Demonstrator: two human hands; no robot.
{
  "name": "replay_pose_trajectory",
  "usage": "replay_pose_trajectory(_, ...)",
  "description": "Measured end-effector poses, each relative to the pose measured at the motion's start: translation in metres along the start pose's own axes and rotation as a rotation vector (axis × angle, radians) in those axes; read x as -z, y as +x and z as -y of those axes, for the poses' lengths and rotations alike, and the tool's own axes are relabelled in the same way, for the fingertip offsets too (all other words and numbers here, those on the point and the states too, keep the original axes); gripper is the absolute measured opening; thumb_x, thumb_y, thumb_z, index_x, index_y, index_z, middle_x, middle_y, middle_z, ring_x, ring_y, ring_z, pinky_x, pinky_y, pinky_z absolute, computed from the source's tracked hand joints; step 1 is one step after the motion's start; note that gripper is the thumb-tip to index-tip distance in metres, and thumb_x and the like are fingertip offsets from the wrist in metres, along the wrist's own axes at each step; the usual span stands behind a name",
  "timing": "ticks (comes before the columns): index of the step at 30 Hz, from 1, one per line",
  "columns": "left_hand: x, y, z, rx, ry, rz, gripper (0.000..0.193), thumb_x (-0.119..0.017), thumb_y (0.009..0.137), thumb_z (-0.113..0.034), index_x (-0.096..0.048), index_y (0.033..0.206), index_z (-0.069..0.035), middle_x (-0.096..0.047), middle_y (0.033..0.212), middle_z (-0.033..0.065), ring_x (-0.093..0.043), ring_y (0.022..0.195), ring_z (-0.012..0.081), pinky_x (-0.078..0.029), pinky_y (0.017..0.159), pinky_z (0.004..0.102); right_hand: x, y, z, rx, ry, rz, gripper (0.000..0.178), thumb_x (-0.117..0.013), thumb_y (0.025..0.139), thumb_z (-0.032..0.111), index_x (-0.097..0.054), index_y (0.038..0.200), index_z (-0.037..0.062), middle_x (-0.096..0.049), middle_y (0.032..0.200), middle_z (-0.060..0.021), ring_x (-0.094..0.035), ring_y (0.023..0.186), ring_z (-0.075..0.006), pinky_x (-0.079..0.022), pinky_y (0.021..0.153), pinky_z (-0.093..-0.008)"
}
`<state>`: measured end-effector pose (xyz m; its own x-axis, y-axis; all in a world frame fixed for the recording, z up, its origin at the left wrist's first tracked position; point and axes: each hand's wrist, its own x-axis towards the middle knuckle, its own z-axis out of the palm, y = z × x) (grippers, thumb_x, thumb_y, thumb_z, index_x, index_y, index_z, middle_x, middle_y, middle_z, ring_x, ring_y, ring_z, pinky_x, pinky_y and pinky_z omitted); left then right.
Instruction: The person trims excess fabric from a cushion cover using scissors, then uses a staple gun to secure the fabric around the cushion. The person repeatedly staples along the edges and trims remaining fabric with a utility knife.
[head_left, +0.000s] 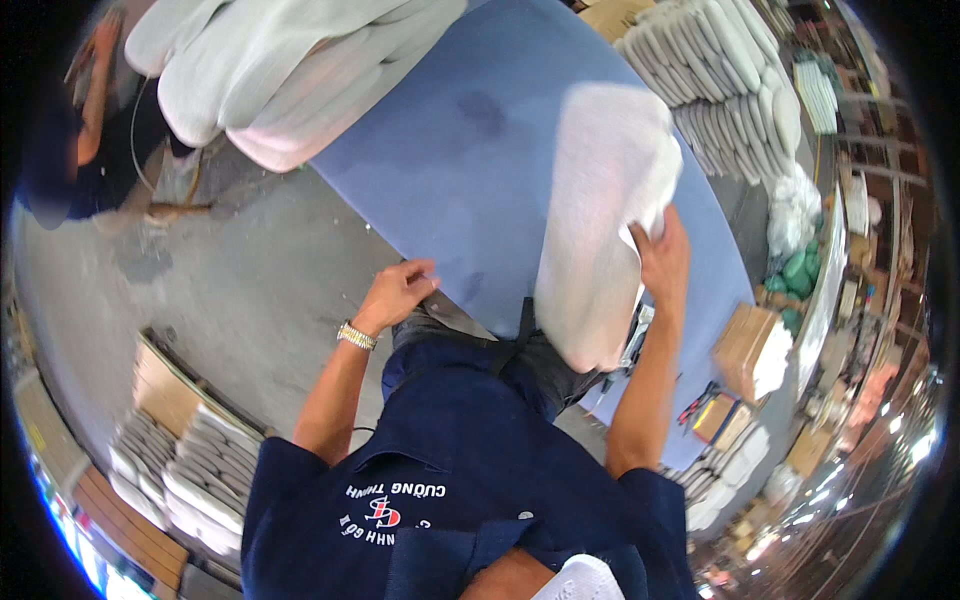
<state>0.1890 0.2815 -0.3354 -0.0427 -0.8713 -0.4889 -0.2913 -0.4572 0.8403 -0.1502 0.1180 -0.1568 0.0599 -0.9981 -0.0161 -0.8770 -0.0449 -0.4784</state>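
My right hand (662,258) is closed on the right edge of a long, pale padded cushion (597,205) with rounded ends. The cushion slants over the right part of a blue-topped table (440,190), its near end reaching my lap. Its far right side looks bunched and slightly blurred. My left hand (398,292), a metal watch on its wrist, hovers by the table's near left edge. Its fingers are loosely bent and apart from the thumb, with nothing visible in them.
More pale cushions (290,75) are heaped at the table's far left. Cushion stacks (745,110) stand far right, others (205,470) low at left. Near the table's right edge are a cardboard box (745,350) and red-handled pliers (697,402). Another person (100,150) is at far left.
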Motion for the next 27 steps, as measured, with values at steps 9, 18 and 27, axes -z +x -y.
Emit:
replay_pose_trajectory(9, 0.007, 0.016, -0.137, -0.7, 0.173, -0.361, 0.08, -0.087, 0.082, -0.02, -0.051, 0.152, -0.01, -0.052, 0.153, 0.0213, -0.055, 0.139, 0.0353, -0.047, 0.113, 0.0438, 0.035, 0.055, 0.063, 0.515, -0.32, 0.614, 0.055, -0.072, 0.08, 0.008, -0.066, 0.134, 0.0152, -0.073, 0.121, -0.0148, -0.067, 0.111, -0.0391, -0.052, 0.095, -0.0468)
replay_pose_trajectory(18, -0.103, 0.027, -0.063, -0.462, 0.024, -0.186, 0.078, -0.087, 0.081, -0.016, -0.052, 0.15, -0.009, -0.059, 0.145, 0.0222, -0.057, 0.135, 0.0391, -0.049, 0.111, 0.0447, -0.035, -0.04, 0.015, 0.481, -0.119, 0.294, 0.044, -0.075, 0.085, 0.008, -0.07, 0.128, 0.0107, -0.061, 0.143, -0.0123, -0.059, 0.129, -0.0346, -0.046, 0.111, -0.0442)
replay_pose_trajectory(27, -0.068, 0.024, -0.087, -0.515, 0.19, -0.334, 0.056, -0.085, 0.08, -0.014, -0.066, 0.131, 0.0, -0.07, 0.125, 0.0204, -0.067, 0.118, 0.0368, -0.054, 0.099, 0.043, -0.085, -0.073, 0.037, 0.264, 0.174, 0.075, 0.015, -0.078, 0.086, 0.006, -0.073, 0.1, 0.0054, -0.068, 0.097, -0.0078, -0.067, 0.092, -0.0255, -0.054, 0.081, -0.0351)
